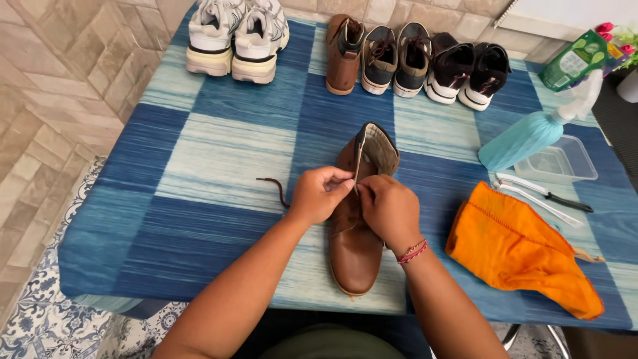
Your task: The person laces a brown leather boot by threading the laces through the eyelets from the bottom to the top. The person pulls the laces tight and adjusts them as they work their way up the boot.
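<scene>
brown leather boot (355,239) | left hand (319,194) pinched on its lace (272,188) | right hand (390,209) fingers curled at eyelets

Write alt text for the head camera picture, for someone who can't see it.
Two bare hands, left hand and right hand, work at the lace of a brown boot lying on a blue checked tablecloth. Other shoes line the far edge; an orange cloth and spray bottle lie right.

Smooth brown leather boot (354,246) on a woven cloth tablecloth (199,173).
</scene>
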